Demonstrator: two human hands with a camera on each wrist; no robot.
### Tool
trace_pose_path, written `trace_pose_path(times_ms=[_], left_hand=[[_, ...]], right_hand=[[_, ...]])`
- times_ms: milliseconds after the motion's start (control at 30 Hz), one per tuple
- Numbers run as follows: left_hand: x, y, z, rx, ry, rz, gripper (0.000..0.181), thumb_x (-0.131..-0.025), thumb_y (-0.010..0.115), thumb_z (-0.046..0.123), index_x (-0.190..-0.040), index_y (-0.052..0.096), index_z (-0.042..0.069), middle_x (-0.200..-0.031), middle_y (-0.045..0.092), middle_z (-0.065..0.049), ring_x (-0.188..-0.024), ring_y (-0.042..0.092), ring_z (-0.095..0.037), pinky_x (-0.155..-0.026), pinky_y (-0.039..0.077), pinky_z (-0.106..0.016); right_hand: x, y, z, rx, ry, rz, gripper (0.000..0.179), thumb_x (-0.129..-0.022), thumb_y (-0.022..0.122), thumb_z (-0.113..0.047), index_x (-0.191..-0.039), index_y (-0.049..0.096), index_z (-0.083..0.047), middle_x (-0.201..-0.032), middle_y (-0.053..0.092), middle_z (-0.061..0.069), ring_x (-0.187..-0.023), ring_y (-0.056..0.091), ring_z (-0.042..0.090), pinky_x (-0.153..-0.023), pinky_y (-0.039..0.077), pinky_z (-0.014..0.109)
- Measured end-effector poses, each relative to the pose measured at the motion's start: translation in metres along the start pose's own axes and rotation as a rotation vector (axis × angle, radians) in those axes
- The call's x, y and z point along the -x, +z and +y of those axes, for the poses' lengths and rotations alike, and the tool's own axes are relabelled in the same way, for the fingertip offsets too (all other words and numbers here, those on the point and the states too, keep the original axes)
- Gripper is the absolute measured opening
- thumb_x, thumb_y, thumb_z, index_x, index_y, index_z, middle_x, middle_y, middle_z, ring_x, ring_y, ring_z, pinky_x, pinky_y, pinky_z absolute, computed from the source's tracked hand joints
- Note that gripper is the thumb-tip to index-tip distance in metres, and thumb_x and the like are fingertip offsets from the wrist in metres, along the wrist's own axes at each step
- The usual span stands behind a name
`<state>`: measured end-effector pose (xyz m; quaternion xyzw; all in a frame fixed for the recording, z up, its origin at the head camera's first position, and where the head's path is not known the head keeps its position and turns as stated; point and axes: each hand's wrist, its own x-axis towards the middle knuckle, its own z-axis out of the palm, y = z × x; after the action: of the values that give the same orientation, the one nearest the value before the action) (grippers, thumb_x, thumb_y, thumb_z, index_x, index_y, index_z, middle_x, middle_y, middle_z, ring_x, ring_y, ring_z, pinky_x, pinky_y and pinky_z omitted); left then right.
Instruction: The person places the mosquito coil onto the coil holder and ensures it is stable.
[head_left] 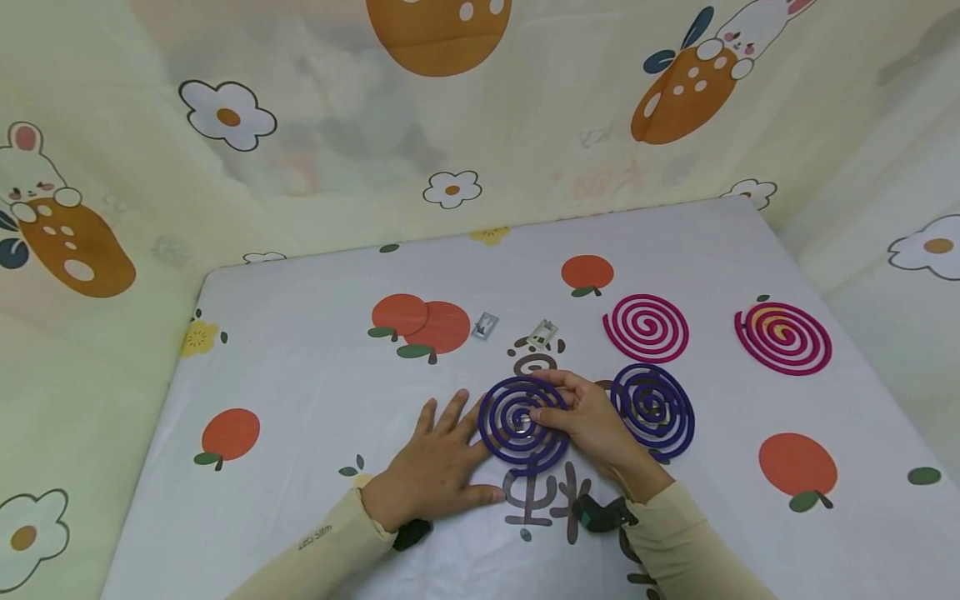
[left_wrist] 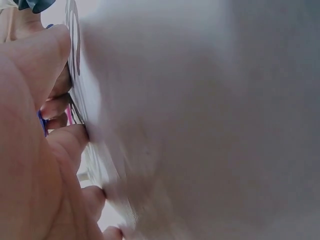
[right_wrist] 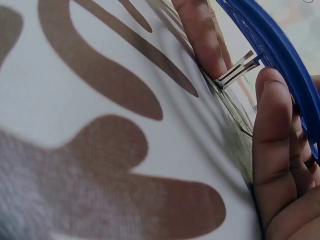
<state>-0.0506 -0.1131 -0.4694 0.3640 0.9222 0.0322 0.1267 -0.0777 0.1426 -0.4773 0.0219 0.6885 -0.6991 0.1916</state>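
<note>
A dark blue mosquito coil (head_left: 510, 417) sits at the middle of the table, its outer rings gripped at the right side by my right hand (head_left: 600, 427). Under it, the right wrist view shows a metal stand (right_wrist: 236, 74) whose upright prong reaches the blue coil (right_wrist: 280, 42). My left hand (head_left: 438, 471) lies palm down with spread fingers, the index fingertip hidden by the coil's left edge. In the right wrist view a finger (right_wrist: 204, 37), seemingly the left hand's, touches the stand's base. My left hand (left_wrist: 30, 165) also rests against the cloth in the left wrist view.
Another dark blue coil (head_left: 652, 408) lies right of my right hand. Two magenta coils (head_left: 647, 327) (head_left: 783, 337) lie farther back on the right. Two small metal stands (head_left: 485, 326) (head_left: 542, 333) lie behind the held coil. A patterned cloth (head_left: 300, 458) covers the table.
</note>
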Motion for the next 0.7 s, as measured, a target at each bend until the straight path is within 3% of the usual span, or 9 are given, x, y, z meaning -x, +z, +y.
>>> trace_pose_path(times_ms=[200,467,700], left_hand=[[-0.0011,0.0004,0.0006,0.005,-0.003,-0.006,0.087,-0.096,0.046,0.077,-0.167,0.025,0.033,-0.175,0.014,-0.006,-0.159,0.011,-0.043,-0.12,0.02,-0.071],[-0.0015,-0.0006,0.001,-0.011,-0.009,-0.011,0.087,-0.095,0.046,0.078,-0.167,0.025,0.032,-0.175,0.013,-0.008,-0.159,0.012,-0.043,-0.119,0.021,-0.072],[-0.0013,-0.0019,0.0019,-0.01,-0.01,-0.017,0.088,-0.095,0.047,0.078,-0.167,0.026,0.031,-0.175,0.015,-0.009,-0.159,0.012,-0.043,-0.119,0.021,-0.073]], right_hand=[[0.0,-0.0003,0.0005,-0.014,0.001,-0.003,0.058,-0.093,0.072,0.003,-0.147,0.049,0.005,-0.127,0.07,0.024,-0.102,0.072,0.011,-0.086,0.058,0.023],[-0.001,-0.0006,0.002,-0.056,-0.005,-0.009,0.058,-0.093,0.07,0.007,-0.146,0.049,0.007,-0.114,0.073,0.018,-0.077,0.071,0.011,-0.072,0.059,0.024],[-0.0004,-0.0014,0.0025,-0.07,-0.006,-0.011,0.058,-0.092,0.071,0.008,-0.146,0.049,0.006,-0.121,0.071,0.022,-0.088,0.072,0.012,-0.076,0.06,0.025]])
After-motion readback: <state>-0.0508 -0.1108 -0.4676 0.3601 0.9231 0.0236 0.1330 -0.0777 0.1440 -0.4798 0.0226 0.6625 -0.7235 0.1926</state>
